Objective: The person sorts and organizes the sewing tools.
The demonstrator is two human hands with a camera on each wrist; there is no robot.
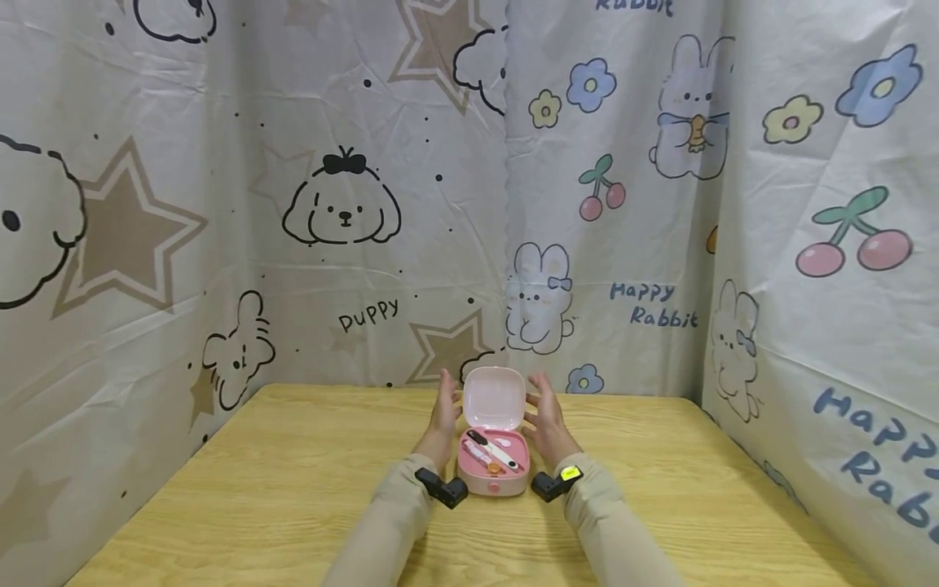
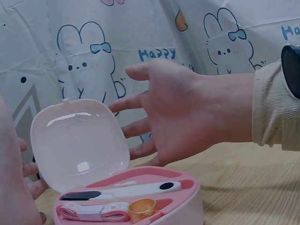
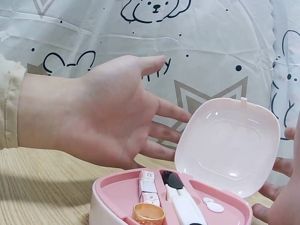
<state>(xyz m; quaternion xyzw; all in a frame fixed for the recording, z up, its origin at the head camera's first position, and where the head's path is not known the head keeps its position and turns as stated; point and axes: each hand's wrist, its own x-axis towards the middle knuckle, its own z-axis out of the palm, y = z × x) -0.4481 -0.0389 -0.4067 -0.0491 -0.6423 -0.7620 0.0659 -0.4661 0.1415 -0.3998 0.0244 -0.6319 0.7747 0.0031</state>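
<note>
A small pink sewing box [image 1: 473, 483] stands on the table with its pale pink lid [image 1: 494, 398] raised at the back. My left hand [image 1: 443, 420] is beside the lid on the left, fingers extended, palm turned inward. On the other side my right hand [image 1: 548, 424] mirrors it, its fingertips close to the lid's edge. Neither hand grips anything. Inside the box lie a slim white tool [image 2: 136, 190] with a black end, a folded measuring tape [image 2: 93, 212], a gold-orange ring thimble [image 3: 149, 219] and small white oval pieces [image 3: 214, 206].
The wood-grain table [image 1: 308, 489] extends around the box on all sides. Patterned cloth curtains [image 1: 440, 244] enclose it at the back, left and right. Both wrists carry small black cameras [image 1: 443, 489] over beige sleeves [image 1: 396, 514].
</note>
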